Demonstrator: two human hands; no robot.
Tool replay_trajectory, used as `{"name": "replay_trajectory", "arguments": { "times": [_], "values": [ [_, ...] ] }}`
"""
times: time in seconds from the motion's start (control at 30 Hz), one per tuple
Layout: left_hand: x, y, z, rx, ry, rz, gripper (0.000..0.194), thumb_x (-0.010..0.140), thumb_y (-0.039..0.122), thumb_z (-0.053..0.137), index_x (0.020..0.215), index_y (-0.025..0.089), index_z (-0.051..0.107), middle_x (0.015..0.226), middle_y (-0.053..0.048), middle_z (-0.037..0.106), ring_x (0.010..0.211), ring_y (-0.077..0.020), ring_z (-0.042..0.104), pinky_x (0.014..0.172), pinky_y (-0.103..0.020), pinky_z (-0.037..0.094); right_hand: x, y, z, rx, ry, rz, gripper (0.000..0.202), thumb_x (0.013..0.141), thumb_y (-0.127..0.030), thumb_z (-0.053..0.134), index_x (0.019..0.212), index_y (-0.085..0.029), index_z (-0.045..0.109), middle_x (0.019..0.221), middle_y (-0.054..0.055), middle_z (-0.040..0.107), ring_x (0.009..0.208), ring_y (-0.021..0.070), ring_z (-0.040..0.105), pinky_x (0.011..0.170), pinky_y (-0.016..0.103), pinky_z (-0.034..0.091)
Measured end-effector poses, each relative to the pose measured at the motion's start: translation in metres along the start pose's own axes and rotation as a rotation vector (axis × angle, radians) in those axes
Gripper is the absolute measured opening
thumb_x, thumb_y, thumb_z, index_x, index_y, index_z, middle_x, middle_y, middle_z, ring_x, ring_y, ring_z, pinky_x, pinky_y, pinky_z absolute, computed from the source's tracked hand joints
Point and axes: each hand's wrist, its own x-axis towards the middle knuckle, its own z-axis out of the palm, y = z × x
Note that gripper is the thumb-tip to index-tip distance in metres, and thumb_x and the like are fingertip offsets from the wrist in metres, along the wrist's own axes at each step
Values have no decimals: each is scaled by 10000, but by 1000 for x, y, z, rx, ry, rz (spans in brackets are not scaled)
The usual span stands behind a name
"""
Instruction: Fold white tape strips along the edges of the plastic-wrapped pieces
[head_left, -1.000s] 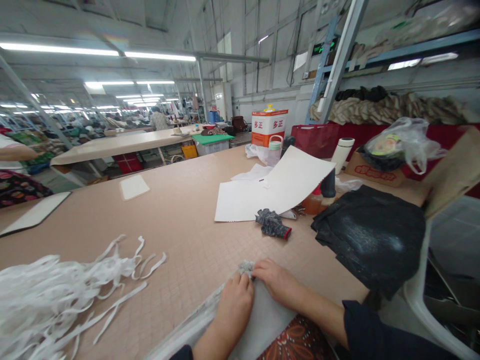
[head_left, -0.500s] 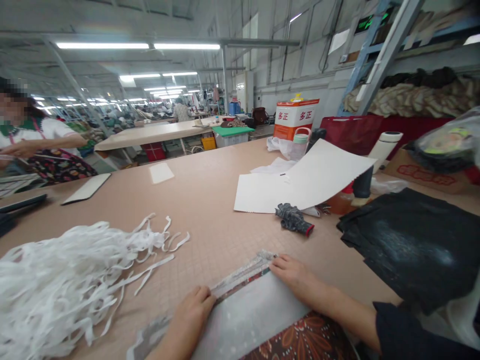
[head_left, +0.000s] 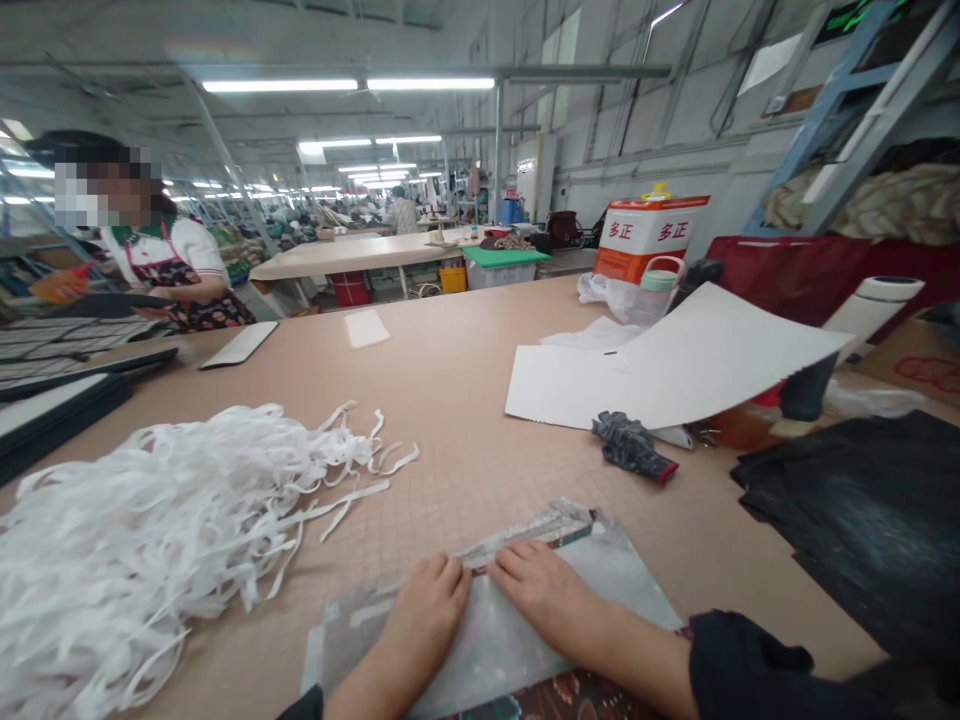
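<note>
A greyish translucent sheet (head_left: 517, 640) lies on the table at the bottom centre, with a narrow dark patterned strip (head_left: 574, 536) along its far part and crumpled clear film beyond. My left hand (head_left: 431, 615) presses on the strip with its fingers bent and together. Close beside it on the right, my right hand (head_left: 540, 590) rests on the same strip, its fingers also together and curled over the edge. Dark floral fabric (head_left: 570, 697) shows under the near edge of the sheet.
White strips (head_left: 165, 530) are heaped on the left. A grey glove (head_left: 634, 447) lies before a large white sheet (head_left: 660, 370). Black fabric (head_left: 870, 520) is at the right, and a person (head_left: 176, 260) stands beyond the table at the far left.
My right hand has moved left along the strip, close to my left hand. The view has turned left, so more of the person at the far left shows.
</note>
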Motion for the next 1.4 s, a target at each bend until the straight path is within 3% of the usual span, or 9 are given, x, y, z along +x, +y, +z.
{"name": "replay_trajectory", "arguments": {
  "times": [0.27,0.4,0.57,0.73,0.9,1.03,1.2,1.3,1.4],
  "values": [
    [-57,-37,-11,37,-109,-106,200,782,117,558,974,173,557,906,-28,569,806,-177,479,710,-289,385,-43,45,-18,-94,-129,90,226,785,-13,431,888,-147,582,858,64,592,787,194,522,666,306,392],
    [-71,-45,-15,-32,-99,-178,160,794,136,557,938,207,565,880,-5,566,800,-164,480,719,-274,370,-8,19,-20,-97,-198,151,230,763,14,427,761,-143,594,785,73,590,732,198,531,636,302,381],
    [-71,-44,-13,-17,6,-165,147,805,169,555,938,230,572,838,16,562,798,-149,487,842,-321,334,43,-36,1,5,-71,15,198,795,-41,469,927,-165,551,886,45,575,794,180,516,676,283,382],
    [-79,-52,-9,-28,107,-167,105,819,181,535,889,245,581,801,40,556,785,-122,483,963,-374,243,22,-27,18,-59,22,-130,196,809,-71,481,985,-141,531,920,68,584,827,200,506,736,323,386],
    [-85,-53,-12,-23,153,-176,54,822,201,531,835,229,575,767,49,555,829,-122,480,1034,-440,149,-14,5,8,-140,-39,-54,298,742,12,440,983,-121,556,893,89,597,804,217,526,697,320,403],
    [-86,-48,-11,11,185,-181,40,816,184,533,812,207,566,768,39,564,906,-138,482,1049,-466,129,17,-20,7,-164,-148,59,238,725,33,438,799,-133,593,791,93,593,723,216,535,620,316,400],
    [-90,-39,-5,86,210,-178,86,839,194,487,876,183,564,809,10,574,976,-159,474,1049,-487,146,70,-80,25,-31,-42,-94,143,799,-86,475,903,-139,558,856,87,573,793,223,510,656,337,395],
    [-94,-35,-2,112,234,-194,128,847,201,463,926,179,561,835,-4,581,1011,-175,466,1045,-495,150,60,-80,34,-47,-17,-158,138,793,-130,509,923,-127,556,882,102,575,808,235,497,683,360,386],
    [-99,-33,0,103,248,-211,157,854,203,442,956,178,559,856,-14,589,1032,-185,460,1046,-494,137,33,-55,32,-107,-60,-103,208,744,-77,539,945,-122,571,891,103,589,797,237,508,669,348,383]
  ]
}}
